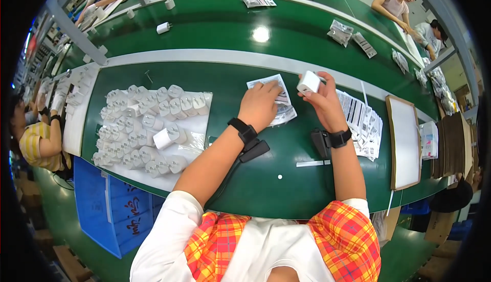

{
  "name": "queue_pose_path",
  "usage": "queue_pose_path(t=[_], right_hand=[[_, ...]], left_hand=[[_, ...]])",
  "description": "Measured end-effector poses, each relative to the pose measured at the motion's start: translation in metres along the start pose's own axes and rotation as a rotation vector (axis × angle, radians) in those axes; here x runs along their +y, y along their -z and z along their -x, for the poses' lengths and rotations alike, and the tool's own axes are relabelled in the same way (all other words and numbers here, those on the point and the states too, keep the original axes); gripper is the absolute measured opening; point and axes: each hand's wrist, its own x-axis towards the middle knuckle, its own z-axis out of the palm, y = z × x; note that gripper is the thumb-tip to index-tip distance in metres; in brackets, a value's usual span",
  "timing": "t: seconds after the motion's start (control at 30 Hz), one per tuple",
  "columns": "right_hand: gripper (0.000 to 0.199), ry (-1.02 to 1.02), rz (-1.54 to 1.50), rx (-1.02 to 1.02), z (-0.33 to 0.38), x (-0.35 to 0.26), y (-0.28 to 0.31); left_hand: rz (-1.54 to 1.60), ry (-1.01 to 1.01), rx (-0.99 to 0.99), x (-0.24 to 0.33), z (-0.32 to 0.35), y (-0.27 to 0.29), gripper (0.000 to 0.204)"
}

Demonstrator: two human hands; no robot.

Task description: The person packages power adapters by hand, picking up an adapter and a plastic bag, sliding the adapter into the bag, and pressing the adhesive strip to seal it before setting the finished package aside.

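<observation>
My right hand is raised over the green bench and grips a white plug-in charger between thumb and fingers. To its left, my left hand has its fingers bent over a small printed packaging bag, gripping it near its upper part; the fingertips are partly hidden. A spread pile of similar printed bags lies beside my right wrist. Many white chargers stand close together on a pale sheet at the left, most with prongs up. One larger-looking charger lies on its side on top of them.
An open shallow carton stands at the right edge. Beyond the bench's pale rail, a green belt carries a single charger and several filled bags. Co-workers sit at the left and far side. A blue crate is below left.
</observation>
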Motion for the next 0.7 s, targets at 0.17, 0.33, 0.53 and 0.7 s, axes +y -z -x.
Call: queue_pose_path(t=[0.17, 0.33, 0.53, 0.7], right_hand=[[0.056, 0.181, 0.749, -0.161, -0.003, 0.002, -0.013], [0.052, 0.61, 1.193, -0.276, 0.015, 0.018, -0.015], [0.038, 0.04, 0.875, -0.055, -0.002, 0.018, -0.024], [0.028, 0.024, 0.841, -0.13, -0.001, 0.02, -0.021]], left_hand=[[-0.009, 0.025, -0.045, -0.012, -0.005, -0.006, 0.04], [0.069, 0.131, -0.114, -0.016, -0.004, -0.009, 0.047], [-0.142, 0.034, -0.054, 0.004, 0.007, -0.006, 0.05], [-0.109, 0.039, 0.001, 0.003, 0.006, 0.005, 0.059]])
